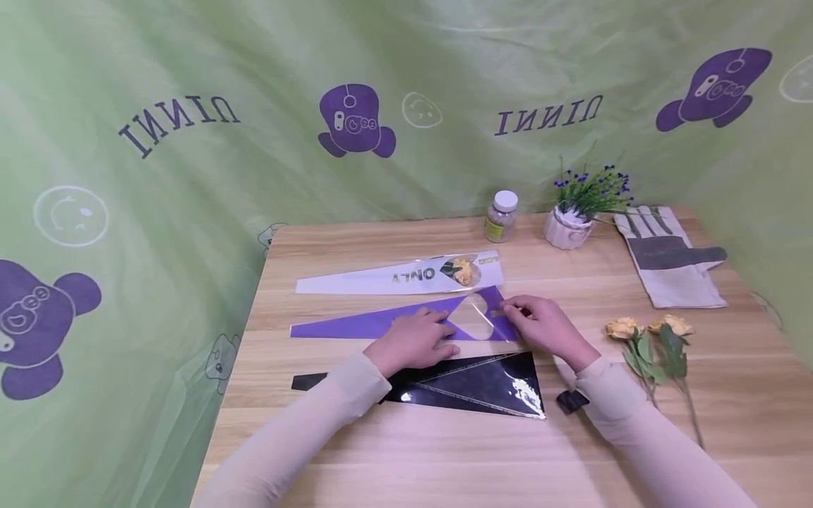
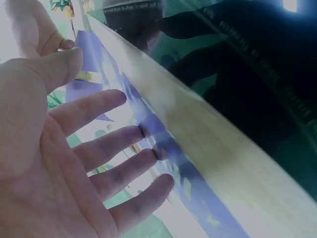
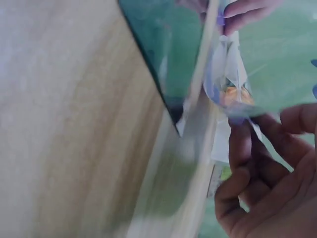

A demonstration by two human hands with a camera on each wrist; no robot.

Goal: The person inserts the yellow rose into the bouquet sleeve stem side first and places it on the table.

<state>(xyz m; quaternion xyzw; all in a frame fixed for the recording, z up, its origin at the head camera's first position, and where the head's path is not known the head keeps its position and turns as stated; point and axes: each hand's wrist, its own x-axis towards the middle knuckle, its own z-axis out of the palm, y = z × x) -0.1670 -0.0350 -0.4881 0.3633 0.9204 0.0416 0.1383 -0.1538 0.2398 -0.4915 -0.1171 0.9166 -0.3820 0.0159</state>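
A purple flower sleeve [image 1: 356, 324] with a heart-shaped clear window lies in the middle of the table. My left hand [image 1: 413, 340] rests on it beside the window; in the left wrist view its fingers [image 2: 111, 171] are stretched out, fingertips at the sleeve. My right hand [image 1: 545, 326] pinches the wide end of this sleeve between thumb and fingers. In the right wrist view that edge is lifted and curved above the fingers [image 3: 241, 144]. Beyond it lies a white sleeve [image 1: 356, 279] marked ONLY, with a yellow rose [image 1: 463, 271] in its window. A black sleeve [image 1: 476, 384] lies nearer me.
Two yellow roses [image 1: 671, 326] with stems lie to the right. Behind them is a grey and white glove [image 1: 673, 279]. A potted plant [image 1: 567, 231] and a white-capped jar [image 1: 500, 224] stand at the back. A small black object [image 1: 572, 401] lies by my right forearm.
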